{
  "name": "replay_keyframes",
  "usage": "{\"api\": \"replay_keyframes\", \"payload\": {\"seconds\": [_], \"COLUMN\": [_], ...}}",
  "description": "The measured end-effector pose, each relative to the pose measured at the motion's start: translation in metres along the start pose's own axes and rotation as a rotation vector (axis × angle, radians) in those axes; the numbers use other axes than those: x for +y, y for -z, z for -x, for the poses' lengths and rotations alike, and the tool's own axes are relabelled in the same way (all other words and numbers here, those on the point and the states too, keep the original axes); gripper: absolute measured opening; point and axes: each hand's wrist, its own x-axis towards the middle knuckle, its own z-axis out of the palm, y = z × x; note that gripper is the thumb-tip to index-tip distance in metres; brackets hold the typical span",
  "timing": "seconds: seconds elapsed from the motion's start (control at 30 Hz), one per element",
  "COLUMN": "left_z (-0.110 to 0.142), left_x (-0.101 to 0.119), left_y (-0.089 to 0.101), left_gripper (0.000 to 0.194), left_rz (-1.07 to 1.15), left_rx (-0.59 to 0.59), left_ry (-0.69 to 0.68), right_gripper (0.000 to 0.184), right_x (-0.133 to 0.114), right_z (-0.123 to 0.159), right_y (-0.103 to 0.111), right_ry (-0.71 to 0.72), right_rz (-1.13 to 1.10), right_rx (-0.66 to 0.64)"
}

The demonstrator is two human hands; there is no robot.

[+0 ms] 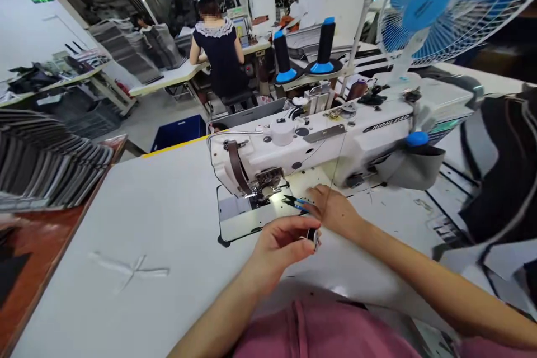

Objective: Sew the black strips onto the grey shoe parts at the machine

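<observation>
Between its thumb and fingertips, my left hand (279, 249) pinches a small metal bobbin (312, 236) with dark thread, partly covered by the fingers. My right hand (335, 210) is just beyond it, closed around blue thread snips (298, 203). The snips' dark blades point left, toward the lit needle area of a white sewing machine (310, 145). Both hands are in front of the machine arm, low over the white table. A thin dark thread runs down past the machine arm near my right hand.
White strips (136, 271) lie crossed on the table (88, 224) at left. Behind the machine stand two black thread cones (326, 42). A blue fan (428, 5) is at upper right, dark material (499, 162) at right. Stacked grey pieces (46, 156) are at left; a person (220, 50) sits farther back.
</observation>
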Motion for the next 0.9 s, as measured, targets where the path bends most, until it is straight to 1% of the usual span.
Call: {"api": "replay_keyframes", "payload": {"seconds": [0.03, 0.07, 0.1, 0.13, 0.17, 0.23, 0.3, 0.43, 0.5, 0.57, 0.67, 0.8, 0.9], "left_z": [0.001, 0.002, 0.003, 0.003, 0.004, 0.005, 0.004, 0.000, 0.000, 0.000, 0.002, 0.002, 0.002], "left_x": [0.000, 0.000, 0.000, -0.001, -0.001, -0.003, -0.004, -0.001, 0.003, 0.010, 0.019, 0.028, 0.029], "left_y": [0.000, -0.001, -0.002, -0.002, -0.003, -0.003, -0.002, -0.006, -0.012, -0.021, -0.033, -0.041, -0.042], "left_gripper": [0.033, 0.035, 0.037, 0.039, 0.040, 0.041, 0.042, 0.038, 0.037, 0.035, 0.032, 0.031, 0.031], "left_rz": [0.005, 0.007, 0.004, -0.001, -0.006, -0.014, -0.022, -0.021, -0.003, 0.005, 0.004, -0.012, -0.023], "left_rx": [-0.003, -0.009, -0.016, -0.024, -0.034, -0.048, -0.064, -0.131, -0.200, -0.272, -0.336, -0.372, -0.364], "left_ry": [0.003, 0.006, 0.010, 0.016, 0.025, 0.046, 0.076, 0.105, 0.084, 0.040, -0.039, -0.064, -0.069], "right_gripper": [0.031, 0.033, 0.033, 0.029, 0.025, 0.025, 0.030, 0.035, 0.042, 0.048, 0.050, 0.051, 0.044], "right_x": [-0.006, -0.009, -0.010, -0.009, -0.006, 0.002, 0.011, 0.026, 0.031, 0.035, 0.041, 0.044, 0.043], "right_z": [-0.002, -0.005, -0.008, -0.010, -0.010, -0.004, 0.010, 0.040, 0.045, 0.041, 0.020, -0.013, -0.026], "right_y": [-0.019, -0.033, -0.041, -0.044, -0.042, -0.028, -0.003, 0.049, 0.067, 0.078, 0.084, 0.090, 0.099], "right_ry": [-0.030, -0.060, -0.080, -0.091, -0.097, -0.130, -0.229, -0.493, -0.546, -0.544, -0.500, -0.429, -0.421], "right_rz": [-0.004, -0.003, -0.006, -0.013, -0.017, -0.011, 0.027, 0.222, 0.337, 0.413, 0.455, 0.435, 0.353], "right_rx": [-0.047, -0.074, -0.093, -0.104, -0.107, -0.068, 0.036, 0.382, 0.522, 0.583, 0.622, 0.726, 0.832]}}
